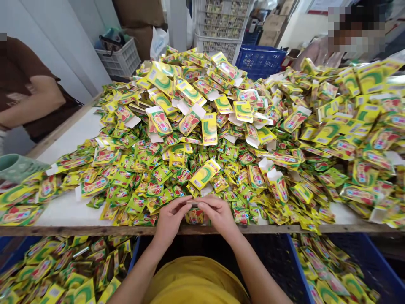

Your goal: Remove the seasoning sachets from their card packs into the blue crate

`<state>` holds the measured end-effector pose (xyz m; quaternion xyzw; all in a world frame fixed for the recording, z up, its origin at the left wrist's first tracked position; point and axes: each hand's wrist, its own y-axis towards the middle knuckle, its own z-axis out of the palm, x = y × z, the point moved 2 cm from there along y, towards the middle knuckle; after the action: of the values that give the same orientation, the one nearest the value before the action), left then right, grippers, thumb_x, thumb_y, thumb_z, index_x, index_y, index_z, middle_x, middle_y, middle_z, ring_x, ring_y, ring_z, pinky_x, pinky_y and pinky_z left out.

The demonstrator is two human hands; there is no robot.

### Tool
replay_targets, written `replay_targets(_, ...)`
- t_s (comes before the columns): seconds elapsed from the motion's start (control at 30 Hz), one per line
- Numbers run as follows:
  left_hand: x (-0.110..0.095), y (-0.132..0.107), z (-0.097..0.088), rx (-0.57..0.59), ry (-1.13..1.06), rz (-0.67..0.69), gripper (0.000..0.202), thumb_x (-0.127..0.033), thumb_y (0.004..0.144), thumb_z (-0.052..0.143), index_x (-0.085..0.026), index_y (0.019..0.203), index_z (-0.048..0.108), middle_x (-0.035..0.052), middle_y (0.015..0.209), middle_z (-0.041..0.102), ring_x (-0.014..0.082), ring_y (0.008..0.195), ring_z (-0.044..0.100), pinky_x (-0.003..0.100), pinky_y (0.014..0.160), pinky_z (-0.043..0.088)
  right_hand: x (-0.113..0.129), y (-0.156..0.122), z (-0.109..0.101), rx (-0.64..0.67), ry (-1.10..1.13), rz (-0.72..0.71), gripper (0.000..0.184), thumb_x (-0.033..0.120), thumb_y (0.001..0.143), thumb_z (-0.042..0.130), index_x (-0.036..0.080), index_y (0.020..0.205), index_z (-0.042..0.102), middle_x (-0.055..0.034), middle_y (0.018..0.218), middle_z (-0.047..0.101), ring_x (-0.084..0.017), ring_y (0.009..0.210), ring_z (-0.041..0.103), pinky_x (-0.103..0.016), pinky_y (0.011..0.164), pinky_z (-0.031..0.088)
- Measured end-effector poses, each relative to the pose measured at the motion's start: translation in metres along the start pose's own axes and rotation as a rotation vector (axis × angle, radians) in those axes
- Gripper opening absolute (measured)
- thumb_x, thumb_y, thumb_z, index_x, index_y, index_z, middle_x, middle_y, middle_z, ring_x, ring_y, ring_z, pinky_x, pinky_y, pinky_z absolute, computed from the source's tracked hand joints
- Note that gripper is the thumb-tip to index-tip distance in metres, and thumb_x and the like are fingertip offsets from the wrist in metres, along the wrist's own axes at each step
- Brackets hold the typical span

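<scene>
At the table's front edge, my left hand [172, 217] and my right hand [219, 214] meet around a small printed carton [194, 216]. Both hands are closed, thumbs and fingertips pinching its upper end. The carton's lower part shows between them, and its far side is hidden. Just beyond my fingers, a yellow carton [205, 174] lies tilted on loose green and yellow sachets [139, 203]. Farther back rises a heap of yellow and green cartons [186, 90], some with white end flaps open.
Blue crates with more cartons sit below the table, a carton pile [69, 270] at left and a blue crate [376, 261] at right. A green cup [20, 166] stands at left. People are at left and back right. White crates [221, 19] are stacked behind.
</scene>
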<state>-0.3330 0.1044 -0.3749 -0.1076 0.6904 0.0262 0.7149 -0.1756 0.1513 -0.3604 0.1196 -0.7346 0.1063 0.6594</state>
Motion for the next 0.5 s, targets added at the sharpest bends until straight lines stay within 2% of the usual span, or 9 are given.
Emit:
replay_targets(0.13, 0.001, 0.002, -0.001, -0.04, 0.142, 0.142, 0.022, -0.032, 0.082, 0.065, -0.02, 0.098, 0.074, 0.0065, 0.102, 0.074, 0.021, 0.096, 0.067, 0.034, 0.09, 0.052, -0.009, 0.002, 0.003, -0.049, 0.024, 0.018, 0.018, 0.037, 0.076, 0.071, 0.023, 0.086, 0.077, -0.0039, 0.076, 0.067, -0.014, 0.064, 0.059, -0.023, 0.05, 0.049)
replay_targets(0.27, -0.001, 0.006, 0.003, -0.053, 0.204, 0.201, 0.021, -0.031, 0.083, 0.065, -0.02, 0.098, 0.073, 0.0062, 0.097, 0.074, 0.019, 0.087, 0.068, 0.031, 0.082, 0.054, -0.014, 0.002, 0.006, -0.126, 0.038, 0.03, 0.019, 0.037, 0.07, 0.076, 0.021, 0.079, 0.076, -0.0033, 0.072, 0.066, -0.013, 0.06, 0.059, -0.023, 0.05, 0.051)
replay_targets(0.4, -0.006, 0.01, 0.005, -0.016, 0.252, 0.286, 0.014, -0.028, 0.084, 0.064, -0.019, 0.087, 0.074, 0.0048, 0.088, 0.073, 0.0171, 0.083, 0.067, 0.028, 0.079, 0.053, -0.014, 0.004, 0.006, -0.148, 0.043, 0.056, 0.017, 0.036, 0.071, 0.075, 0.02, 0.078, 0.076, -0.0039, 0.072, 0.068, -0.015, 0.062, 0.061, -0.026, 0.053, 0.052)
replay_targets(0.5, -0.008, 0.012, 0.005, 0.008, 0.256, 0.295, 0.013, -0.027, 0.084, 0.065, -0.019, 0.087, 0.075, 0.0045, 0.086, 0.073, 0.0165, 0.081, 0.067, 0.028, 0.077, 0.053, -0.012, 0.004, 0.004, -0.13, 0.002, 0.039, 0.012, 0.032, 0.071, 0.075, 0.02, 0.074, 0.075, -0.0037, 0.069, 0.068, -0.017, 0.065, 0.062, -0.029, 0.059, 0.053)
